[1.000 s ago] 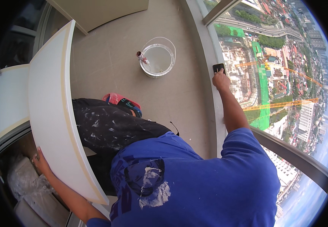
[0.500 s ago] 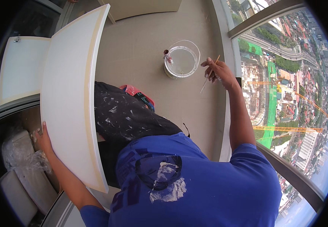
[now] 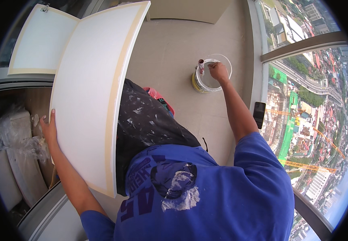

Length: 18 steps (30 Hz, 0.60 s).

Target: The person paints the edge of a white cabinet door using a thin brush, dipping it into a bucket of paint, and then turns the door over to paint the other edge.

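The spread left hand point(image 3: 50, 129) touches a flat white panel point(image 3: 91, 92); the right hand point(image 3: 218, 72), whose grip I cannot tell, is at a round white bucket point(image 3: 198, 83).

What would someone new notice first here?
Probably the big white panel edged with tan tape, left of centre, with the left hand at its left edge. Next, perhaps the bright high-rise city view at right, then the right hand over the bucket, upper centre.

You've bright daylight via the window point(image 3: 320, 86) right of yr R fingers point(image 3: 211, 67); view there partly washed out. Nook point(image 3: 40, 96) by yr L fingers point(image 3: 52, 116) dimmer. Pic edges bowed, corners blk.
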{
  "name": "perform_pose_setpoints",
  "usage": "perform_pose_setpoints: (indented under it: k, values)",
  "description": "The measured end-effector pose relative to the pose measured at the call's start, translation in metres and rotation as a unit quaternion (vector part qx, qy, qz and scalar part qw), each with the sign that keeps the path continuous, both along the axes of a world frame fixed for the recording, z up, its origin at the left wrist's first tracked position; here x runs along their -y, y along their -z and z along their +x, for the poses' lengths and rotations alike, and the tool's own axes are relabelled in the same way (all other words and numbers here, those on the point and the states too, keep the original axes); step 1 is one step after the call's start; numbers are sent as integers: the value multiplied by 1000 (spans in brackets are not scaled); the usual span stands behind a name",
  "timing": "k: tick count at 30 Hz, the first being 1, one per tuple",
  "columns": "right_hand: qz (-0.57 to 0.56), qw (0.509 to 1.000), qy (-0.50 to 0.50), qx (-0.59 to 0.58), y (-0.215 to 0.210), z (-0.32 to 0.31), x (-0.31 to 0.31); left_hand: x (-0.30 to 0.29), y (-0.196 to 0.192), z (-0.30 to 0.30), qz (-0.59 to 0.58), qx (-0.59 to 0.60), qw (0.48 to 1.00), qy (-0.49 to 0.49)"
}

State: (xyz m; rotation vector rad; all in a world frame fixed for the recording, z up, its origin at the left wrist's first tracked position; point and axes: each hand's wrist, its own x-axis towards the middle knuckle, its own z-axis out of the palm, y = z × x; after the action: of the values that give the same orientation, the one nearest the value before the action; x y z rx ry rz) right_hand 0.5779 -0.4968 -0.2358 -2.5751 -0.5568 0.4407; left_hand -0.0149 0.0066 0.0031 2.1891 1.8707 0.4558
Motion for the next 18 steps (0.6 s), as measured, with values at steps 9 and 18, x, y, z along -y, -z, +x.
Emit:
perform_pose_setpoints:
  k: [9, 18]
  values:
    - [-30, 995, -97, 15, 38, -1, 4, 39, -14, 25, -21, 15, 999, -44]
    - [-19, 985, -129, 110, 104, 14, 9, 57, -52, 31, -83, 8, 995, -60]
